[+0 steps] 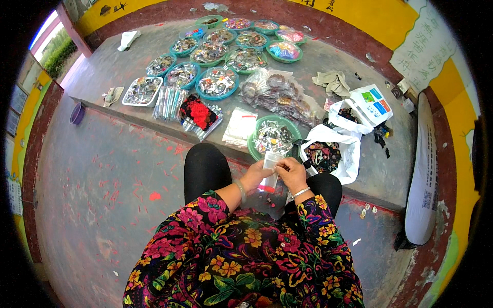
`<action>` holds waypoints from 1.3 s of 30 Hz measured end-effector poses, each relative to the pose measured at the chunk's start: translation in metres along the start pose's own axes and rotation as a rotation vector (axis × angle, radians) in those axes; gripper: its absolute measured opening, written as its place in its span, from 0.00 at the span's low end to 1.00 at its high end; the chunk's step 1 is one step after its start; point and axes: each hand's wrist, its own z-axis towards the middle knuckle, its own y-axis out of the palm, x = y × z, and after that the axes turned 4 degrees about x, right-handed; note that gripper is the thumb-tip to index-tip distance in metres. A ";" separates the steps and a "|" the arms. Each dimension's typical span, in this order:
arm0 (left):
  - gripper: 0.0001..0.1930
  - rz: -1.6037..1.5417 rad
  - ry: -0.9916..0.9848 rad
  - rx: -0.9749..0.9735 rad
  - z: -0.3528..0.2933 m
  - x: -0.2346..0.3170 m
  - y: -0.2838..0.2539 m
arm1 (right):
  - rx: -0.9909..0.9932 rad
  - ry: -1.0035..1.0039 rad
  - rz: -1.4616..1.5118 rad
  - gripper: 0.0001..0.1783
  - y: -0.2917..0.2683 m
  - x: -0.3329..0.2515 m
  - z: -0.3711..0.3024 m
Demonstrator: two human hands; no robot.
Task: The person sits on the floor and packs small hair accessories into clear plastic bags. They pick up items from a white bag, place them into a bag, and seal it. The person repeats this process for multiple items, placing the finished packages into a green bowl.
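Between my two hands is a small clear plastic bag [269, 177] with a red strip at its lower end. My left hand [253, 176] grips its left side. My right hand [291, 174] has its fingers closed at the bag's upper right edge. Just beyond my hands stands a green basket [255, 151] with many small wrapped pieces [275, 134] in it. To its left lies a stack of flat clear bags [240, 126]. A white plastic bag [351, 159] of dark hair ties [322, 156] sits to the right of the basket.
Several round baskets [217, 96] of small packaged goods cover the raised grey platform [154, 115]. A pile of clear-wrapped goods [282, 95] lies mid-platform, near another white bag [370, 110]. A purple basket [77, 114] is on the floor at left. A long wrapped roll [422, 179] leans at right.
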 end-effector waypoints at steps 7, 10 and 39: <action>0.19 0.083 0.009 -0.084 0.002 0.000 0.002 | 0.042 0.193 0.069 0.05 -0.002 -0.002 -0.002; 0.21 0.049 -0.072 -0.102 -0.011 0.018 0.015 | 0.049 0.257 0.043 0.07 -0.005 -0.009 -0.002; 0.18 -0.036 -0.215 -0.140 -0.006 0.014 0.007 | 0.463 0.345 0.263 0.04 -0.039 0.018 0.016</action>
